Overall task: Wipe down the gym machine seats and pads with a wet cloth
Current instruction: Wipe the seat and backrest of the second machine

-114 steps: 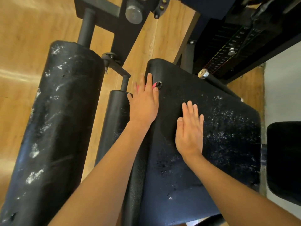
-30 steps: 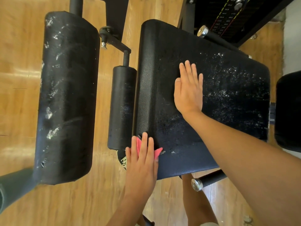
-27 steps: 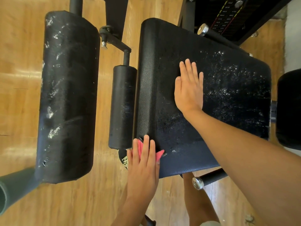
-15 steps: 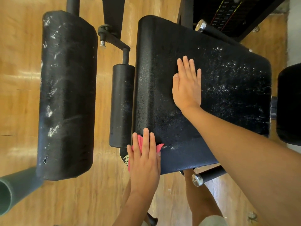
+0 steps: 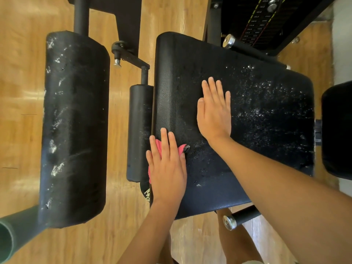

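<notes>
- Two hands lie on the seat pad [image 5: 266, 149]. The left hand [image 5: 167, 168] presses flat on a pink cloth [image 5: 158, 146], fingers straight and close together. The right hand [image 5: 214, 111] rests flat on the bare vinyl, fingers straight and slightly apart, holding nothing.
- Nearly four seconds ago the left hand and cloth were at the far left corner of the seat. A second ago they had come down to the near left corner.
- Since then they have started forward again, and the fingertips now reach farther up the left edge than they did half a second ago.
- The cloth is trapped under the left palm at the seat's left edge, just beside the small roller pad [image 5: 139, 130]. Only bits of pink show between the fingers and along the hand's outer side.
- The right hand has kept its place near the middle of the seat throughout, which reads as bracing.
- Judged from this, the left strip has had one pass down and is getting a second on the way back. It looks dark and free of specks.
- White specks still cover the seat's right half, beyond the right hand, so most of that surface seems yet to be wiped.
- The large roller pad [image 5: 74, 126] on the left carries white smears and looks untouched.
</notes>
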The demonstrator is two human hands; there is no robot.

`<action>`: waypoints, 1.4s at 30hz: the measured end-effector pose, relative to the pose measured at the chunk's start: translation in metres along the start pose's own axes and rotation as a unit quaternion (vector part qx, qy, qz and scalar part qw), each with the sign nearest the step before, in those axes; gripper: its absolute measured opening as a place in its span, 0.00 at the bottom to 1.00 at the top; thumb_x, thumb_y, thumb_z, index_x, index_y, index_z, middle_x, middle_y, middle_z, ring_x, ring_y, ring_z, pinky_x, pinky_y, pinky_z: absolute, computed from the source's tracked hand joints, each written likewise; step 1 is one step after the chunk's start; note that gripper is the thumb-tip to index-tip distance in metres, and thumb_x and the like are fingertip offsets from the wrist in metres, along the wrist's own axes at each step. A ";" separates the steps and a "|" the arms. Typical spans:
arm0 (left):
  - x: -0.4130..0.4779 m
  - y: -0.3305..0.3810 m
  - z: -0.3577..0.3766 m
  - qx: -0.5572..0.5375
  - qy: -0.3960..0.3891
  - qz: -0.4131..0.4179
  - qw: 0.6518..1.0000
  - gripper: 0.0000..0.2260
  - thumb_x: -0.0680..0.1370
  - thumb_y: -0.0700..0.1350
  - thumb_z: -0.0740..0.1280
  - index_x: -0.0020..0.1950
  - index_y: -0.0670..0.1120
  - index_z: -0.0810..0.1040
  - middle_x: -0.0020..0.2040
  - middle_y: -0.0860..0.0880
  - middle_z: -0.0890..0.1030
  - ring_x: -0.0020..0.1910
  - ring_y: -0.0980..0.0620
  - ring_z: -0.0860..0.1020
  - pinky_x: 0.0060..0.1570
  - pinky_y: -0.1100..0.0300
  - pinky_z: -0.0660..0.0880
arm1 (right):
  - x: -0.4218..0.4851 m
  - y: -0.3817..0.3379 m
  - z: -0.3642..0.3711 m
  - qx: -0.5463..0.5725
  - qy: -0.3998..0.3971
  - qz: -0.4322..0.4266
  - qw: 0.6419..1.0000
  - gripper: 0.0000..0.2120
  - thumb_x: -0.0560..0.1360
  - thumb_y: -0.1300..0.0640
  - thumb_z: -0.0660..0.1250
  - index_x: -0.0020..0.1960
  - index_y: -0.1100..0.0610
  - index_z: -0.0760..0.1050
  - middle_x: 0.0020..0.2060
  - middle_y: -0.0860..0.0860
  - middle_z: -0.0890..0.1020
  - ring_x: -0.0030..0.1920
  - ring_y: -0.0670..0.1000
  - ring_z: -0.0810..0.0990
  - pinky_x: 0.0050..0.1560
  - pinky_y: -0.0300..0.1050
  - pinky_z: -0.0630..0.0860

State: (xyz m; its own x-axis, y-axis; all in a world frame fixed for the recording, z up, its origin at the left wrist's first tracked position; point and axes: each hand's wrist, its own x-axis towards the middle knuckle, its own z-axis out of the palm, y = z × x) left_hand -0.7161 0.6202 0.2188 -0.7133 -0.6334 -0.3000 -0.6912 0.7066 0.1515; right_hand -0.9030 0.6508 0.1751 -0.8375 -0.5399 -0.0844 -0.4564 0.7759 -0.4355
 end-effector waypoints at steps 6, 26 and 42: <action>0.013 0.002 0.000 0.005 0.016 -0.005 1.000 0.27 0.87 0.54 0.43 0.83 0.43 0.55 0.83 0.43 0.53 0.81 0.36 0.52 0.74 0.37 0.63 | 0.001 0.000 0.000 -0.001 0.002 0.003 1.000 0.27 0.85 0.50 0.43 0.83 0.53 0.56 0.83 0.50 0.56 0.84 0.51 0.49 0.83 0.57 0.46; 0.141 0.021 -0.025 -0.002 0.067 0.011 0.998 0.26 0.87 0.56 0.46 0.83 0.45 0.54 0.84 0.45 0.52 0.82 0.39 0.51 0.76 0.37 0.58 | 0.000 0.000 0.001 0.006 -0.006 0.001 1.000 0.27 0.85 0.51 0.44 0.83 0.55 0.56 0.83 0.51 0.56 0.84 0.52 0.49 0.83 0.59 0.47; 0.283 0.054 -0.063 0.005 0.092 0.030 0.995 0.26 0.87 0.55 0.46 0.83 0.46 0.54 0.84 0.45 0.53 0.82 0.37 0.50 0.76 0.36 0.56 | 0.002 0.000 0.002 -0.006 -0.013 0.002 1.000 0.26 0.85 0.52 0.46 0.83 0.55 0.57 0.83 0.51 0.57 0.84 0.53 0.51 0.83 0.60 0.49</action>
State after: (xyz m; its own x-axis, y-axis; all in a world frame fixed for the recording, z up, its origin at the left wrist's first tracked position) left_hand -0.9631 0.4593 0.2011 -0.7632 -0.6364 -0.1123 -0.6460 0.7474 0.1548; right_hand -0.9040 0.6495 0.1729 -0.8313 -0.5452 -0.1084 -0.4570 0.7814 -0.4249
